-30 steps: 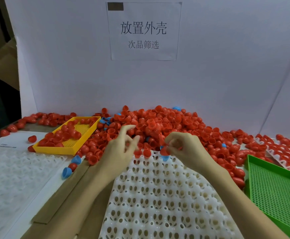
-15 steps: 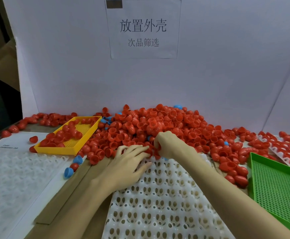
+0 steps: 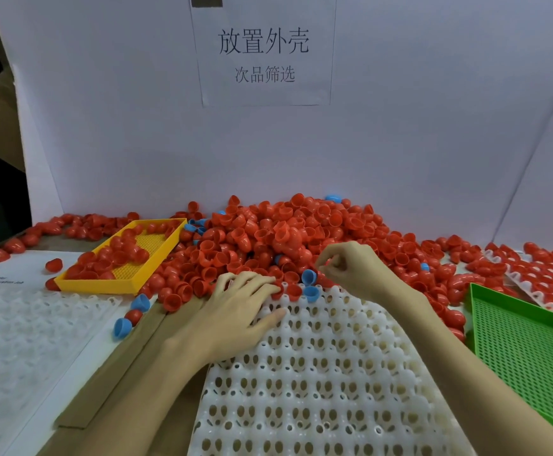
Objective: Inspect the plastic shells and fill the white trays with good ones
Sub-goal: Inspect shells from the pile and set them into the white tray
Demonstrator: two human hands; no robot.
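A big pile of red plastic shells [image 3: 285, 235] lies against the white backboard, with a few blue shells [image 3: 308, 278] mixed in. The white tray [image 3: 318, 373] with rows of hollow pegs lies in front of me. A red shell [image 3: 293, 291] sits at its far edge. My left hand [image 3: 245, 304] lies flat, fingers spread, on the tray's far left corner, fingertips touching red shells there. My right hand [image 3: 351, 271] hovers over the tray's far edge with fingers curled toward the thumb. Whether it holds a shell is hidden.
A yellow tray [image 3: 127, 281] with red shells stands at the left. A green mesh tray [image 3: 518, 340] is at the right, and behind it a white tray [image 3: 548, 278] filled with red shells. Another white tray [image 3: 21, 324] lies far left, beside loose blue shells [image 3: 122, 327].
My left hand came down from a raised pinch and now lies flat on the tray's edge. My right hand dipped into the pile, then lifted back right with curled fingers.
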